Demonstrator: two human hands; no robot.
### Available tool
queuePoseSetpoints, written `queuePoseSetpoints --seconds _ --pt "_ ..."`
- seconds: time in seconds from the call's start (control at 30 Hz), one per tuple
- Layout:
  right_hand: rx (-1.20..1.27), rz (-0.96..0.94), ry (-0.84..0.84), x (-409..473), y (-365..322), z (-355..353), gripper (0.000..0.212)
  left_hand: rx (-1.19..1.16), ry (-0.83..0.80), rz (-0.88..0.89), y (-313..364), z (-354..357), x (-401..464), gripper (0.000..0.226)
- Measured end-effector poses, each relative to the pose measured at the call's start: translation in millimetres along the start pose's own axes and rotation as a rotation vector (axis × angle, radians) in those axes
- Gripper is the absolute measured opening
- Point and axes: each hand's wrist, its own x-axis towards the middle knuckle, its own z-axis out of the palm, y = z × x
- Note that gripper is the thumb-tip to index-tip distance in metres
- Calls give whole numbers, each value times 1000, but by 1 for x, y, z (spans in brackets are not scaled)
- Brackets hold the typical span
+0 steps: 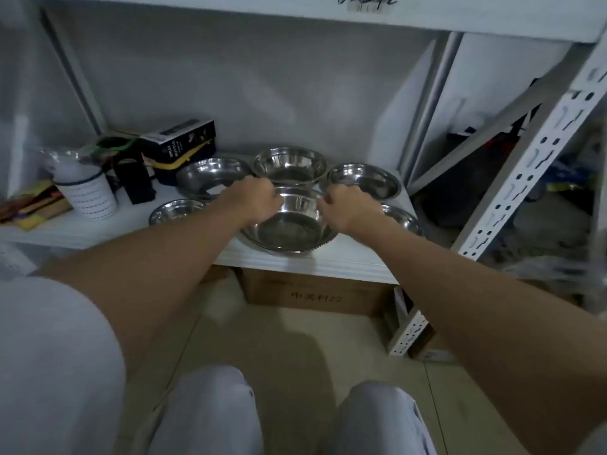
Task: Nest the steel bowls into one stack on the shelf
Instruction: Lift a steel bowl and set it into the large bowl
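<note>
Several steel bowls sit on a white shelf. The large front bowl stands near the shelf's front edge. My left hand grips its left rim and my right hand grips its right rim, both with fingers closed. Behind it is a deep bowl. A shallower bowl lies back left and another back right. A small bowl shows at the left, partly behind my left forearm. Another small bowl peeks out at the right, behind my right wrist.
On the shelf's left stand a white cup, a black box, a dark stand and some coloured packets. A slotted white upright rises at the right. A cardboard box sits under the shelf.
</note>
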Motion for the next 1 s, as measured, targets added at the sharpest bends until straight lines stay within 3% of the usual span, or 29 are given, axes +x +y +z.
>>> queuePoseSetpoints --seconds 0.2,0.57,0.8,1.0 --pt "7 15 -23 66 6 25 31 -19 -8 -37 -20 23 63 36" --pt "-5 55 -6 170 6 48 43 33 12 -58 -45 44 166 41" --pt "-23 86 -9 221 7 65 44 -9 -51 -124 -65 62 217 41" --pt "0 101 -26 252 5 79 46 -46 -211 -195 -71 85 252 50"
